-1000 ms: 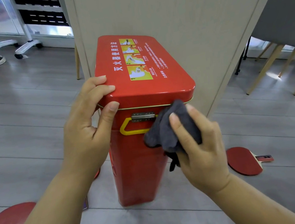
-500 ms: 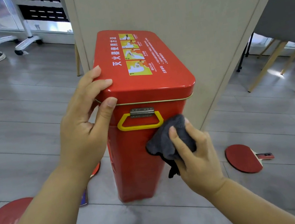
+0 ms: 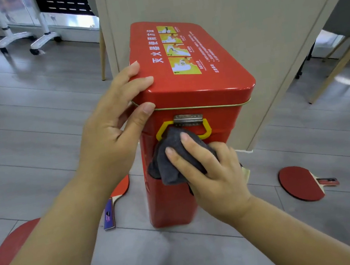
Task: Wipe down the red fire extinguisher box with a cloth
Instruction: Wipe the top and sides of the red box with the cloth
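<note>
Floor: grey wood-look plank floor [image 3: 35,134], seen from above.
Backdrop: beige wood-grain panel [image 3: 231,12] rises right behind the box. White wheeled stand bases [image 3: 28,40] sit far left. A grey chair on wooden legs [image 3: 336,69] is at the right edge.
Box: tall red metal fire extinguisher box [image 3: 188,92] stands upright on the floor just in front of the panel. Lid is shut, with a yellow instruction sticker on top.
Left hand: left hand [image 3: 112,139] grips the lid's near-left corner, fingers curled over the top and thumb on the rim. We read it as a brace.
Right hand: right hand [image 3: 216,176] has bent fingers wrapped over a bunched dark grey cloth [image 3: 164,158]. It presses the cloth to the near narrow face, just under the yellow carry handle [image 3: 207,129] and its metal bracket [image 3: 188,119]. Thumb is hidden.
Progress: we judge this as mid-wipe, upper part of the near face. No dust or streaks show, so we can't tell which faces are done. We'd count the lower near face, the long sides and the lid top as open. The back is hidden.
Clutter: one red table-tennis paddle [image 3: 300,184] lies on the floor right of the box. A second paddle [image 3: 119,190] is half hidden at the box's left. A red round shape [image 3: 12,245] sits at the lower-left edge. A dark item at bottom right is unidentifiable.
</note>
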Tool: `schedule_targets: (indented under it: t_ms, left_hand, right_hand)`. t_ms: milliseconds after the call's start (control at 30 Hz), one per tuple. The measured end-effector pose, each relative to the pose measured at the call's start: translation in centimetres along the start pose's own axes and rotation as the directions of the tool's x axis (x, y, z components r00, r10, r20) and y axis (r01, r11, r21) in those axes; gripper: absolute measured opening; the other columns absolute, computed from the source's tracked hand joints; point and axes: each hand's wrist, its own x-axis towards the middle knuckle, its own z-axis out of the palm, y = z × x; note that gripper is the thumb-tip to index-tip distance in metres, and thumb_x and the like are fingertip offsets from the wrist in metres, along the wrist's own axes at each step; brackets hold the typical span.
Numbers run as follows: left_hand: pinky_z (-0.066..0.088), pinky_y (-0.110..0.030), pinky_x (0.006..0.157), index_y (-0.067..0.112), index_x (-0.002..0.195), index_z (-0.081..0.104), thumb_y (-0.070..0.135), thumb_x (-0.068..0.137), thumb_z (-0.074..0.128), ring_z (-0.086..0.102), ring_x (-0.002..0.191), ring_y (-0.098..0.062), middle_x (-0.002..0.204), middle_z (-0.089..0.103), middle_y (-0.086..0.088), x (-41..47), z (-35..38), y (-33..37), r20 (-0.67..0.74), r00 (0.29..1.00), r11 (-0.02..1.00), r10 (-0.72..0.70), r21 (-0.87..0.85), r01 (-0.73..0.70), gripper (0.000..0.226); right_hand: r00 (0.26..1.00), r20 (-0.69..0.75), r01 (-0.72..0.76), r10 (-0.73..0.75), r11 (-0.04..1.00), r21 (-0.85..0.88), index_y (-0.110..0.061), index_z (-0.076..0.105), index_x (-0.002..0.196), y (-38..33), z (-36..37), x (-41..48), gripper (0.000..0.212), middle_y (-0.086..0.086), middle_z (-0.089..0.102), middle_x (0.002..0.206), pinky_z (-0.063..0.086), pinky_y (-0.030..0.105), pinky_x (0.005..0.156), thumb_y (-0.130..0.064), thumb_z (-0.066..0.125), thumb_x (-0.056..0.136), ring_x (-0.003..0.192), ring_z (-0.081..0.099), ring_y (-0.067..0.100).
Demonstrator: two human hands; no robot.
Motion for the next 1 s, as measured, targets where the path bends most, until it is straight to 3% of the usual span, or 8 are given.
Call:
schedule_targets:
  t_ms: [167,233,300,400,600,733,867,1000]
  left_hand:
    - [0.040,-0.015,0.101,0.029,0.133,0.040,0.017,0.095,0.051,0.033,0.137,-0.002,0.149,0.030,0.007,-0.4,0.1,-0.1,0.010,1.000,0.997,-0.021,-0.080,0.022,0.042]
    - [0.041,-0.022,0.104,0.035,0.137,0.028,0.015,0.093,0.053,0.036,0.137,-0.007,0.150,0.029,0.009,-0.8,0.5,-0.4,0.026,0.994,0.973,-0.104,-0.203,0.107,0.053]
    - [0.043,-0.023,0.103,0.035,0.140,0.023,0.016,0.092,0.056,0.042,0.132,-0.006,0.145,0.035,0.017,-1.2,0.7,-0.9,0.040,0.976,0.935,-0.216,-0.280,0.219,0.061]
    - [0.042,-0.018,0.101,0.017,0.143,0.031,0.016,0.091,0.055,0.046,0.128,-0.004,0.140,0.047,0.005,-1.4,0.7,-1.5,0.064,0.957,0.921,-0.283,-0.261,0.290,0.057]
    - [0.045,-0.011,0.090,0.016,0.132,0.050,0.034,0.083,0.057,0.056,0.114,0.003,0.123,0.061,0.010,-1.3,0.4,-1.7,0.020,0.944,0.932,-0.328,-0.156,0.327,0.053]
    - [0.048,-0.010,0.085,0.016,0.126,0.053,0.032,0.079,0.058,0.060,0.108,0.004,0.114,0.063,0.014,-1.2,0.3,-1.5,0.009,0.937,0.917,-0.350,-0.199,0.345,0.050]
    - [0.047,-0.008,0.082,0.024,0.121,0.052,0.033,0.079,0.057,0.061,0.105,0.006,0.111,0.062,0.019,-1.4,0.6,-1.4,0.002,0.934,0.913,-0.357,-0.212,0.349,0.043]
    - [0.048,-0.012,0.086,0.019,0.128,0.051,0.033,0.081,0.056,0.058,0.111,0.002,0.119,0.061,0.014,-1.6,1.1,-1.5,-0.019,0.927,0.902,-0.375,-0.238,0.360,0.049]
  right_hand:
    - [0.984,0.158,0.093,-0.085,0.995,-0.040,-0.026,0.047,0.131,-0.1,0.8,-2.3,0.038,-0.002,0.039,0.138,0.045,0.039,0.064,-0.015,0.044,0.096,0.080,0.041,0.026]
    - [0.967,0.229,0.128,-0.112,0.990,-0.055,-0.027,0.047,0.132,-0.5,0.7,-3.0,0.038,-0.003,0.038,0.140,0.044,0.039,0.064,-0.015,0.037,0.097,0.081,0.040,0.026]
    - [0.973,0.206,0.120,-0.104,0.991,-0.067,-0.027,0.048,0.131,-0.9,0.4,-2.4,0.037,-0.004,0.039,0.139,0.043,0.039,0.066,-0.016,0.038,0.098,0.084,0.041,0.027]
    - [0.994,0.063,0.089,-0.085,0.993,-0.080,-0.030,0.050,0.130,-1.0,0.3,-0.2,0.033,-0.009,0.041,0.138,0.041,0.041,0.073,-0.023,0.049,0.097,0.095,0.043,0.027]
    - [0.978,-0.052,0.191,-0.201,0.970,-0.149,-0.037,0.052,0.129,0.3,1.8,0.5,0.035,-0.019,0.044,0.136,0.031,0.039,0.080,-0.031,0.053,0.095,0.107,0.040,0.022]
    - [0.968,0.098,0.240,-0.229,0.964,-0.117,-0.037,0.049,0.131,1.2,2.3,-3.0,0.036,-0.019,0.040,0.138,0.033,0.039,0.083,-0.028,0.049,0.096,0.110,0.039,0.024]
    - [0.914,0.291,0.330,-0.283,0.936,-0.126,-0.037,0.047,0.130,2.2,2.4,-6.8,0.040,-0.019,0.036,0.142,0.030,0.039,0.086,-0.019,0.035,0.096,0.110,0.038,0.026]
    - [0.923,0.261,0.325,-0.282,0.935,-0.140,-0.036,0.047,0.132,2.5,0.9,-5.1,0.038,-0.018,0.037,0.143,0.032,0.040,0.083,-0.019,0.040,0.098,0.112,0.036,0.027]
